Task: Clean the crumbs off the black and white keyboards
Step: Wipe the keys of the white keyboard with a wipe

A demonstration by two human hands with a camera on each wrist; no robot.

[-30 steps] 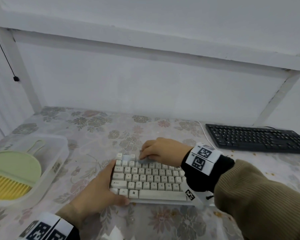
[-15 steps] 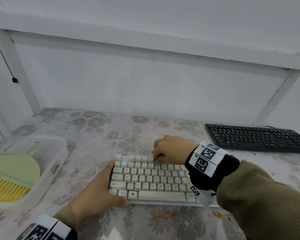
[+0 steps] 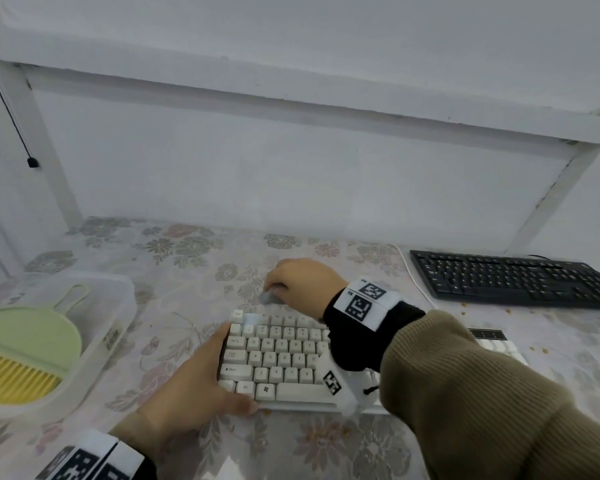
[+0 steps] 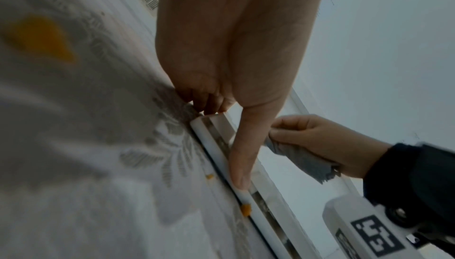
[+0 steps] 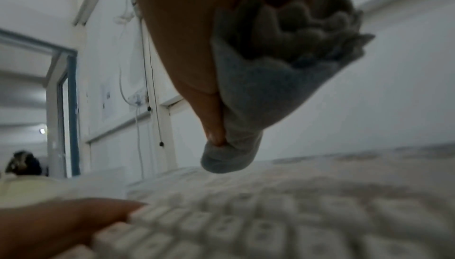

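My right hand gripped a grey cloth at frame centre; my left hand clasped the white keyboard just below.

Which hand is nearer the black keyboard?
Right. The right hand sits left of the black keyboard, by the white keyboard's far edge; the left hand, farther off, holds its left end.

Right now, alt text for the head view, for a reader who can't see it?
A person's right hand pinches a grey cloth at the far edge of a white keyboard, while the left hand grips its left end. A black keyboard lies far right with crumbs in front; a clear tub at left holds a green dustpan and yellow brush.
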